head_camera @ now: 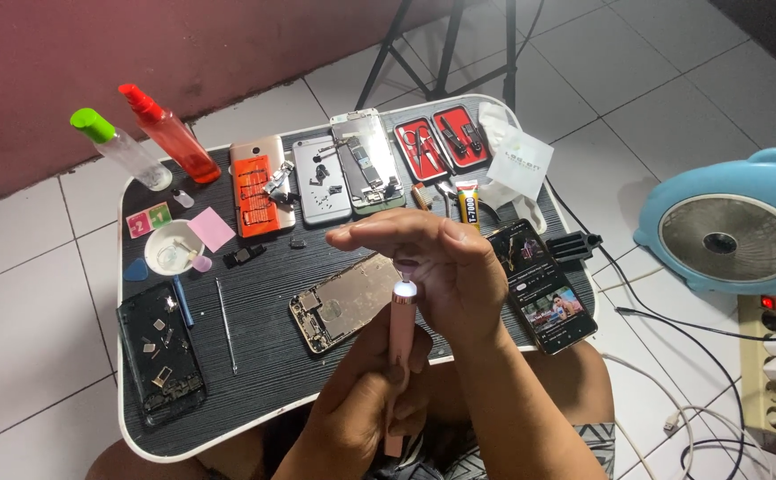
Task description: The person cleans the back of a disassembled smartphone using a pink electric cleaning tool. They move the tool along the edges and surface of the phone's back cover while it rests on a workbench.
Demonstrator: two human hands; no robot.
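Note:
My left hand (357, 413) grips a pink pen-shaped power screwdriver (399, 342) upright by its lower half. The tool's tip glows white. My right hand (445, 258) is held flat, palm down, right over that lit tip, with fingers straight and pointing left; whether the thumb touches the tip is hidden. Just behind the hands, an opened phone body (339, 302) with bare internals lies on the small black lap table (254, 364).
At the back are a green-capped bottle (117, 142), a red spray bottle (170, 133), several opened phones (321, 173) and a red tool case (441, 140). A phone playing video (543, 284) lies at right, a black disassembled phone (161, 351) at left. A blue fan (730, 231) stands on the floor.

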